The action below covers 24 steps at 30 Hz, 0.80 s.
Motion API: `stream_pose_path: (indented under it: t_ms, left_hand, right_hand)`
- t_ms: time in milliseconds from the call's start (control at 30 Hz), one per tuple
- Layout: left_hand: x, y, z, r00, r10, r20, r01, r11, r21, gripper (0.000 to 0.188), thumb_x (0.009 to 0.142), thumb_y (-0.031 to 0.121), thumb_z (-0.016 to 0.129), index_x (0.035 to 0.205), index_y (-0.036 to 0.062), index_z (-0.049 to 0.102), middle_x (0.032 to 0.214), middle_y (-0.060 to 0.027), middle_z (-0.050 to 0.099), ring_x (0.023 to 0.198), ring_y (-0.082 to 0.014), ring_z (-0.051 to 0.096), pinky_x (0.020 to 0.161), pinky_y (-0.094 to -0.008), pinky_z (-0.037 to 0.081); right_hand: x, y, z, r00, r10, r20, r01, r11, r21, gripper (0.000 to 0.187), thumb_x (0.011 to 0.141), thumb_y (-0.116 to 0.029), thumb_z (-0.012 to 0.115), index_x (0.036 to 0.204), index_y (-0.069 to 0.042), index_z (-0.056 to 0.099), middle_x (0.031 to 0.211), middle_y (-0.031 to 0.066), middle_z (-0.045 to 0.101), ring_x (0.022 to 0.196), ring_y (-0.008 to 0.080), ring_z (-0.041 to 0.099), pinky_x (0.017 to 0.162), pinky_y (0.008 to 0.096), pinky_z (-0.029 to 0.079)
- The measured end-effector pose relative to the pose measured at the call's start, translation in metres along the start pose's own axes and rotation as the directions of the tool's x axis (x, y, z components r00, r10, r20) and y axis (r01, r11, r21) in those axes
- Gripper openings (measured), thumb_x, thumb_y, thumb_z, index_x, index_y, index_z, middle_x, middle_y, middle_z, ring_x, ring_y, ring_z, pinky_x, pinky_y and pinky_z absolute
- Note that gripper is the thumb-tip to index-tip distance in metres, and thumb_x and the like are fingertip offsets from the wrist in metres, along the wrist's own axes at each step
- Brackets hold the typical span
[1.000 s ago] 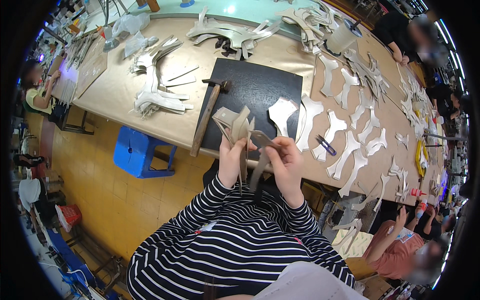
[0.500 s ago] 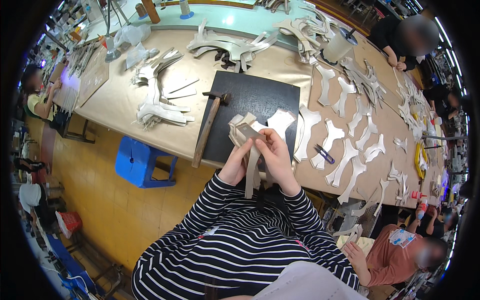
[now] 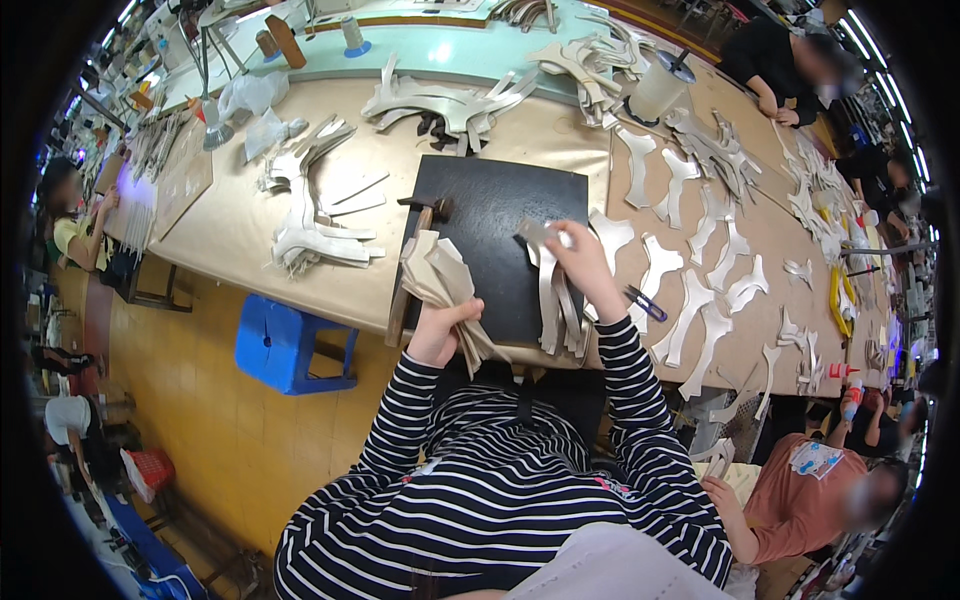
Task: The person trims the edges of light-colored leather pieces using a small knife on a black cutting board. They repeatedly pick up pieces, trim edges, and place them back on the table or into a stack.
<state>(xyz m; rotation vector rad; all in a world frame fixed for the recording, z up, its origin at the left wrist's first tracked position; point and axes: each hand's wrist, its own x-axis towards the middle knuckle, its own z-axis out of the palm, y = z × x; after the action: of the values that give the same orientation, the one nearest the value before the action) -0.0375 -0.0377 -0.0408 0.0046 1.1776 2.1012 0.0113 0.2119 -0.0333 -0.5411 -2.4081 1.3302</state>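
Note:
My left hand [image 3: 440, 328] is closed round a fanned bundle of pale cut leather pieces [image 3: 436, 272], held over the left side of a black board [image 3: 480, 190]. Over the board's right side, my right hand [image 3: 588, 262] pinches one end of a pale leather strip [image 3: 540, 236] between thumb and fingers. More pale strips [image 3: 556, 315] hang or lie just below it; I cannot tell which are joined to the held one. A hammer [image 3: 430, 207] lies along the board's left edge, its handle partly hidden behind the bundle.
Thread snips [image 3: 646, 304] lie right of the board among several pale cut pieces [image 3: 660, 265]. Piles of pieces [image 3: 318, 225] lie to the left and at the back [image 3: 450, 100]. A blue stool [image 3: 290, 345] stands left below the table. A co-worker [image 3: 810, 480] sits close at right.
My hands were together over the bundle and have parted. The left has moved left with the bundle; the right has gone right and farther out with a strip.

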Motion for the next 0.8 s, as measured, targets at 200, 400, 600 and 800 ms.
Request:
stream_pose_path:
  t_ms: [200,400,600,800]
  left_hand:
    - [-0.006,0.0,0.005,1.0,0.025,0.0,-0.025,0.996,-0.081,0.03,0.078,-0.005,0.062,0.106,0.0029,0.054,0.099,-0.0038,0.053,0.075,-0.0126,0.052,0.069,-0.0278,0.045]
    - [-0.011,-0.002,0.027,0.995,0.075,-0.061,-0.076,0.997,-0.02,0.039,0.081,-0.008,0.065,0.116,0.0022,0.052,0.101,-0.0045,0.058,0.07,-0.0092,0.049,0.063,-0.0236,0.042]
    - [-0.02,-0.002,0.067,0.99,0.143,-0.019,-0.139,0.978,0.157,0.042,0.08,-0.006,0.071,0.117,0.0039,0.055,0.1,-0.002,0.06,0.074,-0.0065,0.051,0.064,-0.0206,0.043]
    - [-0.03,0.004,0.105,0.951,0.296,-0.087,-0.279,0.946,0.166,0.032,0.082,-0.007,0.068,0.109,0.0041,0.055,0.086,-0.0008,0.058,0.067,-0.0069,0.05,0.056,-0.0199,0.037]
  right_hand:
    - [-0.012,-0.004,0.018,0.999,-0.036,-0.013,0.037,0.997,0.072,0.017,0.083,-0.007,0.068,0.098,0.0,0.069,0.103,0.0168,0.065,0.089,0.0301,0.064,0.078,0.0333,0.05]
    - [-0.034,-0.049,-0.001,0.989,-0.083,-0.126,0.123,0.928,0.352,0.015,0.085,0.0,0.066,0.1,0.001,0.068,0.098,0.0068,0.066,0.088,0.015,0.063,0.074,0.026,0.051]
    - [-0.073,-0.085,-0.017,0.975,-0.148,-0.166,0.205,0.886,0.417,0.014,0.086,0.001,0.065,0.1,0.001,0.067,0.1,0.0081,0.065,0.091,0.0155,0.063,0.076,0.0274,0.052]
    - [-0.095,-0.099,-0.026,0.991,-0.062,-0.117,0.108,0.89,0.442,0.031,0.094,0.001,0.056,0.124,-0.002,0.053,0.105,0.0089,0.062,0.093,0.0156,0.062,0.081,0.029,0.051]
